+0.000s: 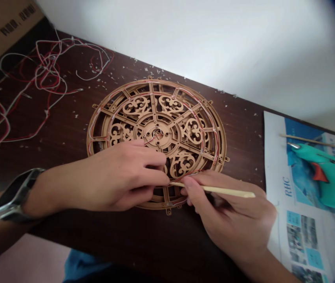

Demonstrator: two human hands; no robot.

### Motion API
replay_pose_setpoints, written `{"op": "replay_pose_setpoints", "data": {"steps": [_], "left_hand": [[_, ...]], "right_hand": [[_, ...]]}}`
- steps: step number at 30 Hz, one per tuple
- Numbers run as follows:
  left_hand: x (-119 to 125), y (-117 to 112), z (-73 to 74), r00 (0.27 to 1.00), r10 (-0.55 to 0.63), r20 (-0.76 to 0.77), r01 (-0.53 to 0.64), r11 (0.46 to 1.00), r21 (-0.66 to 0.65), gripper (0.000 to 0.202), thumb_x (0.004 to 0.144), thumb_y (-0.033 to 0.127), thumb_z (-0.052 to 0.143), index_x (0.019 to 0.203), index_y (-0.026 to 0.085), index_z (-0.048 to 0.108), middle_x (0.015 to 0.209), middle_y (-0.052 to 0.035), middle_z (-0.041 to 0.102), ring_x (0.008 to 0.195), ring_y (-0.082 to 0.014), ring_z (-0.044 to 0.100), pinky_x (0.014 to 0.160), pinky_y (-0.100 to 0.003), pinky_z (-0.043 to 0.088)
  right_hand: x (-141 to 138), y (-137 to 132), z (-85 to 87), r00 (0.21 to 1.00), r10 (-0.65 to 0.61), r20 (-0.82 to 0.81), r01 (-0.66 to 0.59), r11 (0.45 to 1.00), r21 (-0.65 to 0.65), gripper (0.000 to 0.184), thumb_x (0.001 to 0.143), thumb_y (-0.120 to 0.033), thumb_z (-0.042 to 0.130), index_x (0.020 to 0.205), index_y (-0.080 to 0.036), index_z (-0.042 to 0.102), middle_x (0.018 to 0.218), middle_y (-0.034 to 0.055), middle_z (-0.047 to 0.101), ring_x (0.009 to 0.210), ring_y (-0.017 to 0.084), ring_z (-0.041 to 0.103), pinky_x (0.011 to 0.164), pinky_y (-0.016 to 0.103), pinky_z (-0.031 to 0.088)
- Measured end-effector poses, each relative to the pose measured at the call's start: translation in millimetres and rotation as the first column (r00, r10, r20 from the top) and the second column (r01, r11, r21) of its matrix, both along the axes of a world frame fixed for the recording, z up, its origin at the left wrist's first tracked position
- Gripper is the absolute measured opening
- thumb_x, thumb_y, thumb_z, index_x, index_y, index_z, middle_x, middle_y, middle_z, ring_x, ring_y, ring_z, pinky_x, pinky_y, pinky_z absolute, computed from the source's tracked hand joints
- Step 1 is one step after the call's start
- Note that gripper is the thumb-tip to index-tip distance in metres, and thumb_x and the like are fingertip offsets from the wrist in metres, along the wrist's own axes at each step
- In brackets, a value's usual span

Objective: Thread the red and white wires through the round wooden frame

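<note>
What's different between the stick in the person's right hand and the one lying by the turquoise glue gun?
The held stick is gripped by the right hand; the other stick lies on the printed sheet. The held stick looks pale cream, the other stick browner. The held stick is partly covered by that hand, while the other stick shows along nearly its whole length. Both are slender and straight.

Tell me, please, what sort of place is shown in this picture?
Probably a small craft or assembly workspace, at home or in a workshop; I cannot tell which. A glue gun, loose red and white wires and a round frame on a dark table suggest it.
</note>
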State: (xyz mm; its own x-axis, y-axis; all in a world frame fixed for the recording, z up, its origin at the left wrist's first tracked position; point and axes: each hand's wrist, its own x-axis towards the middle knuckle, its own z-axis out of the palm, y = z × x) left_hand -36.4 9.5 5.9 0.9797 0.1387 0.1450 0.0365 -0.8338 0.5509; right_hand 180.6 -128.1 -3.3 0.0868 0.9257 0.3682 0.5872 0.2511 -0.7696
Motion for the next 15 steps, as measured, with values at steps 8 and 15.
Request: {"op": "replay_pose_setpoints", "data": {"steps": [8,15], "left_hand": [[1.3,-3.1,6.4,0.992,0.107,0.067,-0.1,0.99,-0.104,0.013,0.11,0.015,0.065,0.105,0.017,0.077,0.101,-0.0024,0.077,0.089,-0.0146,0.067,0.084,-0.028,0.049],[12.1,-14.9,5.7,0.981,0.17,0.095,-0.175,0.983,0.054,0.019,0.11,0.03,0.071,0.102,0.015,0.078,0.089,-0.0003,0.073,0.08,-0.0174,0.062,0.083,-0.037,0.042]], "right_hand": [[1.4,-5.3,-5.8,0.963,-0.111,-0.247,0.078,0.987,-0.139,0.024,0.101,-0.013,0.08,0.078,-0.021,0.079,0.071,-0.0035,0.077,0.053,0.006,0.068,0.051,0.017,0.057],[2.2,-6.0,-7.7,0.934,-0.155,-0.323,0.098,0.978,-0.185,0.019,0.103,-0.02,0.081,0.084,-0.022,0.083,0.07,-0.0051,0.076,0.05,0.005,0.067,0.049,0.015,0.056]]}}
